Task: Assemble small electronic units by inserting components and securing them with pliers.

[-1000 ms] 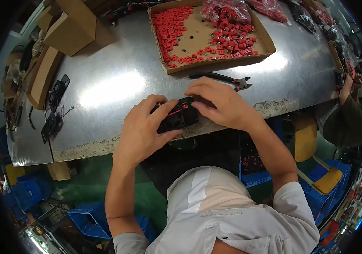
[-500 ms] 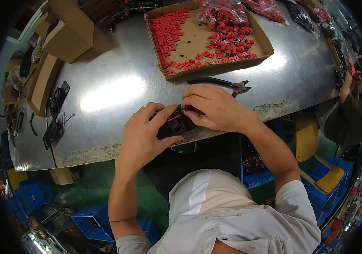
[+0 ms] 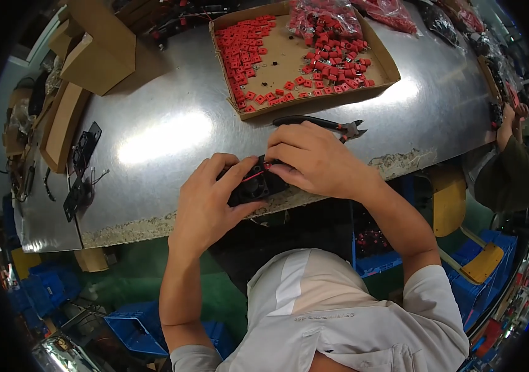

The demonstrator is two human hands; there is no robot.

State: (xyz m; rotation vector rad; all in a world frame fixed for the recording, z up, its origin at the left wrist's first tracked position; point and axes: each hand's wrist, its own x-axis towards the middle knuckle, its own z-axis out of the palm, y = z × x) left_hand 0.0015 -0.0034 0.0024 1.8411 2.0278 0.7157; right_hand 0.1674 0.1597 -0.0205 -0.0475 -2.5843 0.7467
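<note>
Near the table's front edge, my left hand [image 3: 207, 193] grips a black fan panel [image 3: 254, 186], thumb on the near side and fingers on the far side. A thin red wire [image 3: 252, 177] crosses the small fan in this panel. At the panel's right part, the fingers of my right hand [image 3: 323, 162] are pinched together on a small red part [image 3: 267, 165], mostly covered by the fingertips. Just beyond my right hand lie diagonal cutting pliers [image 3: 352, 129] with black handles, their jaws pointing right.
A shallow cardboard tray [image 3: 314, 99] holds many red square pieces and red terminals. Two similar black fan panels [image 3: 83, 146] with wires lie at left, beside open cardboard boxes [image 3: 106, 62]. A yellow chair [image 3: 449, 204] and blue crates stand below the table; another person's arm [image 3: 509, 133] shows at far right.
Both hands stay on the fan panel, with only slight shifts of the fingers. The panel has moved very little.
</note>
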